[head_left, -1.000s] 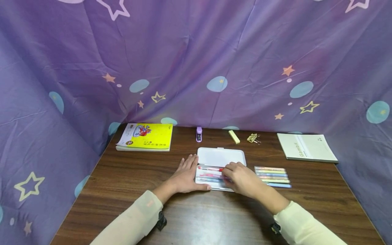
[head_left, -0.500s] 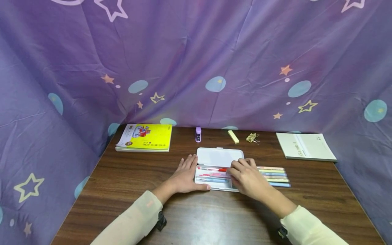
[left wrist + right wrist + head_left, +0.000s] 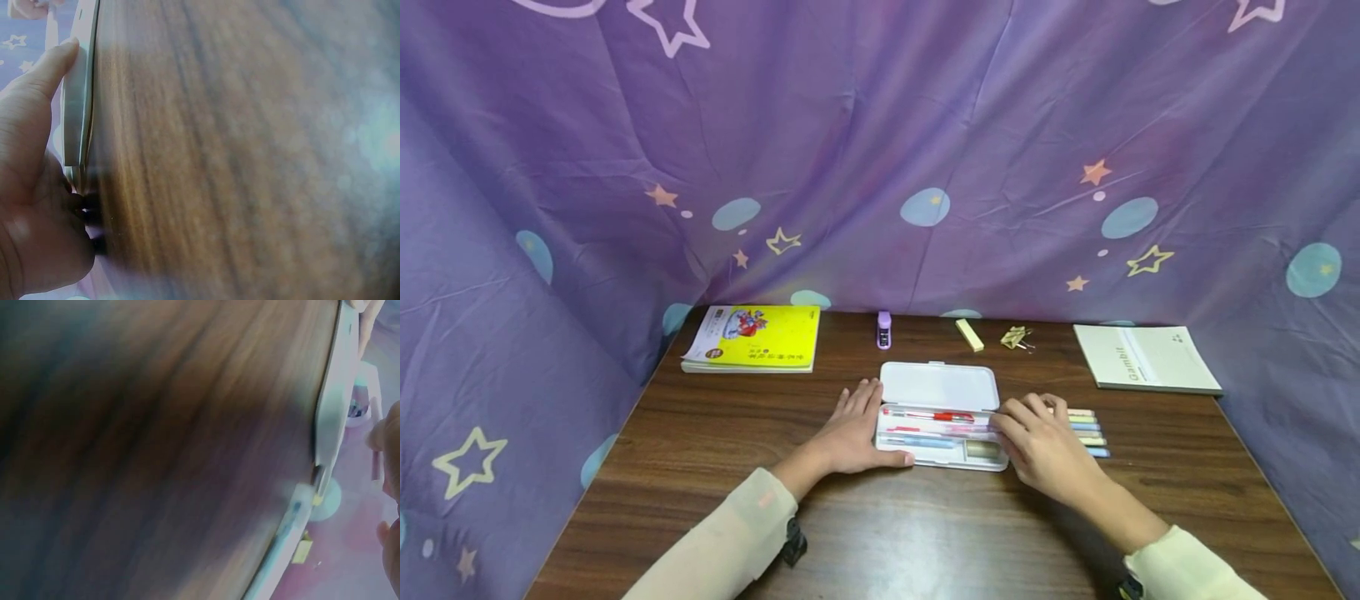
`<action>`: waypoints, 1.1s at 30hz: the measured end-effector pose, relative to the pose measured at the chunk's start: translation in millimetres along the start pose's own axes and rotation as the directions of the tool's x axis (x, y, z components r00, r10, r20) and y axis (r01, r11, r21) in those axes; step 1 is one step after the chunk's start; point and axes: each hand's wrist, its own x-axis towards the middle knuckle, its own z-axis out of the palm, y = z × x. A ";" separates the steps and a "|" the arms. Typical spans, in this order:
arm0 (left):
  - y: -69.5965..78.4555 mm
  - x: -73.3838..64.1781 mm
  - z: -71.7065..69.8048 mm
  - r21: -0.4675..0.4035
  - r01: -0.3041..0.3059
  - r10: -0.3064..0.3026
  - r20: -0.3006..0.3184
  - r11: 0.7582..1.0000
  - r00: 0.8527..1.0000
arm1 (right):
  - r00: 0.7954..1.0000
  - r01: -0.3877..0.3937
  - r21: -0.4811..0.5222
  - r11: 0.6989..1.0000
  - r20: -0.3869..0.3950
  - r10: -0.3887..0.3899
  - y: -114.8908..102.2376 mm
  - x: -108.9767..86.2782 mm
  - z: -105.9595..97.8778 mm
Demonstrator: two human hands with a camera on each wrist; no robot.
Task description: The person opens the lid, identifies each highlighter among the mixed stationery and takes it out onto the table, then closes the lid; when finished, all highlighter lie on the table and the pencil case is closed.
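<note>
A white pencil case (image 3: 925,462) lies on the table with its lid (image 3: 938,385) folded back. My left hand (image 3: 853,429) rests against its left end, fingers extended along the side and thumb (image 3: 59,62) on the front rim. At the right end, my right hand (image 3: 1037,442) pinches a pale pink pen (image 3: 951,428) between thumb and fingers; the pen (image 3: 376,437) also shows in the right wrist view. A red pen (image 3: 928,415) and a light blue pen (image 3: 917,441) lie in the case, beside a small compartment with a tan block (image 3: 982,449).
Several pastel pens (image 3: 1090,433) lie right of the case, partly behind my right hand. Along the back are a yellow book (image 3: 767,337), a purple stapler (image 3: 884,331), a pale yellow block (image 3: 969,335), gold binder clips (image 3: 1015,337) and a pale notebook (image 3: 1146,358). A purple curtain (image 3: 850,167) surrounds the table.
My right hand has moved right, from over the case to its right end, uncovering the tan block and more of the pens. My left hand has stayed in place.
</note>
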 end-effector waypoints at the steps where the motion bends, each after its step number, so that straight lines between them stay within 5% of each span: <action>1: 0.3 -0.2 -0.4 -0.001 -0.001 0.001 0.000 1.000 1.000 | 1.000 -0.008 -0.002 1.000 -0.003 0.008 1.5 -3.2 -1.3; 33: 1.5 -0.4 -0.1 -0.011 0.009 -0.009 0.005 1.000 1.000 | 0.995 -0.098 -0.076 0.992 0.000 0.099 41.1 -96.9 -32.8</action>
